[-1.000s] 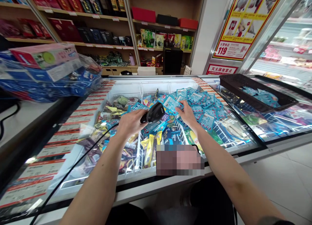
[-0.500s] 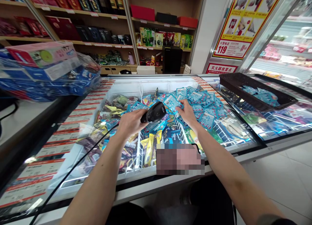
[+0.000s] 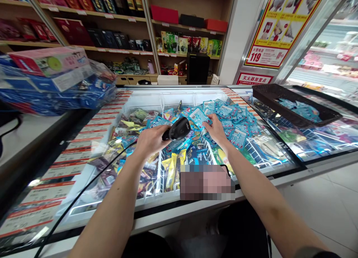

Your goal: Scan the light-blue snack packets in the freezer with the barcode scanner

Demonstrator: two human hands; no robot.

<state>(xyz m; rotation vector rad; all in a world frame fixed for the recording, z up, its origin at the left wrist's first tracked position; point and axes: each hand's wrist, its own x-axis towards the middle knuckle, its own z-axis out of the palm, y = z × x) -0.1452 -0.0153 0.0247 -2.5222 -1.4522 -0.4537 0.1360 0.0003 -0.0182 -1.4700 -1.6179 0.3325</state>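
My left hand (image 3: 152, 139) is closed round the handle of a black barcode scanner (image 3: 180, 129), whose head points to the right. A black cable (image 3: 92, 185) runs from it down to the lower left. In my right hand (image 3: 216, 129) a flat light-blue packet (image 3: 198, 116) is pinched between thumb and fingers, tilted toward the scanner. Beside and behind that hand lies a pile of like blue packets (image 3: 237, 137) on the freezer's glass top. Under the glass, yellow-wrapped ice creams (image 3: 171, 173) and other wrapped goods sit in white wire baskets.
A dark brown basket (image 3: 316, 120) holding several blue packets stands at the right. On the left are plastic-wrapped boxes (image 3: 47, 82). A pixelated phone-like object (image 3: 207, 184) lies at the freezer's front edge (image 3: 167, 217). Shelves of boxed goods (image 3: 120, 45) line the back.
Almost nothing differs. The view has shifted very slightly; both hands keep their hold on the scanner and the blue packet.
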